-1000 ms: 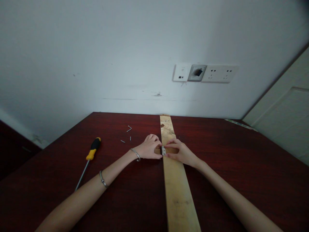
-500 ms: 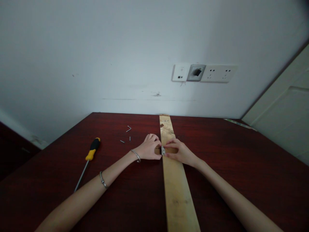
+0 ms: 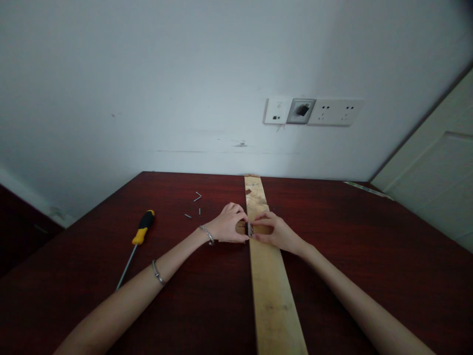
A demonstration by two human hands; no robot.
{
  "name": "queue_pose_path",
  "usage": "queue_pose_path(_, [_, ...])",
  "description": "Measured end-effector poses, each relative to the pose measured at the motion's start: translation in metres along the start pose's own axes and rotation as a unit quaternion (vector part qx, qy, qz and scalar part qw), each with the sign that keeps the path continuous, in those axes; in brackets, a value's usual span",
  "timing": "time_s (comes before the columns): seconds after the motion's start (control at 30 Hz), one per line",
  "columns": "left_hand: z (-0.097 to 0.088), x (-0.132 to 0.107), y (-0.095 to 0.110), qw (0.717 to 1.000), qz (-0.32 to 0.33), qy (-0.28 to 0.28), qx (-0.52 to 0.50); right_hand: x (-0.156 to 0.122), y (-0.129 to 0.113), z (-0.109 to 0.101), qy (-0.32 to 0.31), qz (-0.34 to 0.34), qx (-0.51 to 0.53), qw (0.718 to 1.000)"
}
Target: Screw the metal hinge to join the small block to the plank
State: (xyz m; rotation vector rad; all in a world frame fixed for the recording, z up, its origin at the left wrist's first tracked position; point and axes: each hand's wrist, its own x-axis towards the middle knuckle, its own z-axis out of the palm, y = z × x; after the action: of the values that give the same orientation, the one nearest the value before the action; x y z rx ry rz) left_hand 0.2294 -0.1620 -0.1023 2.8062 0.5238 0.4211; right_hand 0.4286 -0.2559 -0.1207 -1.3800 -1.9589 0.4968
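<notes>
A long pale wooden board (image 3: 273, 296) lies on the dark red table, running away from me to the wall. A small metal hinge (image 3: 250, 230) with holes is at the board's left edge, pinched between the fingertips of both hands. My left hand (image 3: 229, 224) grips it from the left, thumb and fingers curled. My right hand (image 3: 280, 232) rests over the board and grips the hinge from the right. A brownish piece of wood (image 3: 241, 229) shows inside the curve of my left hand; most of it is hidden.
To the left lies a screwdriver (image 3: 142, 230) with a yellow and black handle, its tip end behind my left forearm. Several screws (image 3: 188, 216) are scattered between it and the board. A thin printed strip (image 3: 369, 190) lies at the far right edge. Wall sockets (image 3: 330, 112) are above.
The hinge has tilted between my fingertips, so its holed face shows less and looks narrower and darker. Both hands stay nearly in place.
</notes>
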Motion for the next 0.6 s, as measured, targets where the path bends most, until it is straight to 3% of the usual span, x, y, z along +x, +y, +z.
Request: queue_pose_path(0.6, [-0.0049,0.0019,0.0042,1.0,-0.017,-0.019,-0.011,-0.0004,-0.0053,-0.0002,0.011,0.009,0.003,1.0])
